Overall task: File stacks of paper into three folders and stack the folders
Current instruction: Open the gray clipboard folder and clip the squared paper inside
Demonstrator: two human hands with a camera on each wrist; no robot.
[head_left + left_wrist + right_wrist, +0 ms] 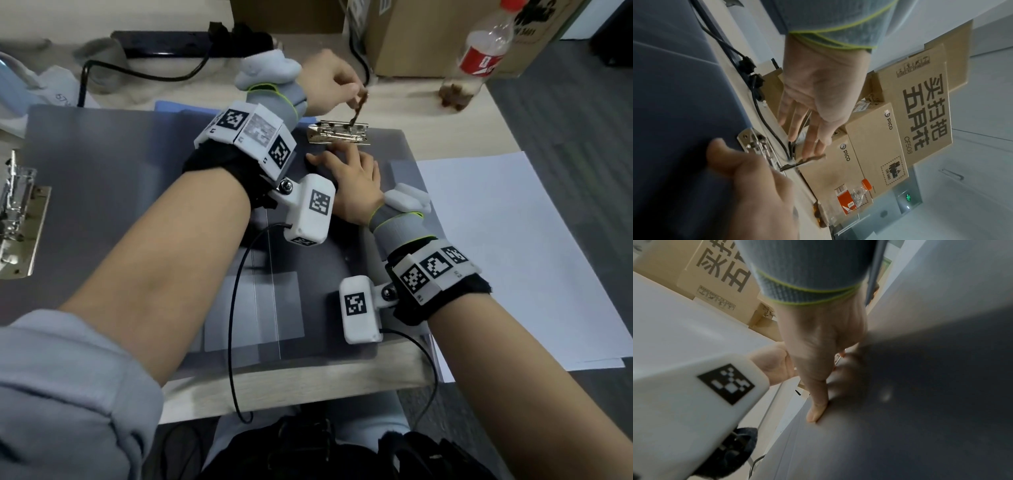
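Cardboard boxes (875,151) behind the table carry "PICO" twice, "CF508", "UN 3481" and large Chinese characters; the same boxes are cut off at the top of the head view. A plastic bottle (479,58) with a red label stands at the far right of the table (291,387); its label text is too blurred to read. Square black-and-white marker tags sit on both wrist rigs.

An open grey folder (137,205) lies flat on the table. Its metal clip (339,132) sits at the far edge. The left hand (329,82) pinches the raised lever (358,106) of that clip between thumb and fingers; the lever is motion-blurred. The right hand (349,178) lies flat with straight fingers pressing on the folder, just below the clip, holding nothing. In the right wrist view the thumb (818,405) presses on the grey cover.

A stack of white paper (507,257) lies to the right of the folder, overhanging the table edge, near the right wrist. A second metal clip (17,212) shows at the left edge, partly cut off. A black power strip (191,44) and cable lie at the back, blurred.
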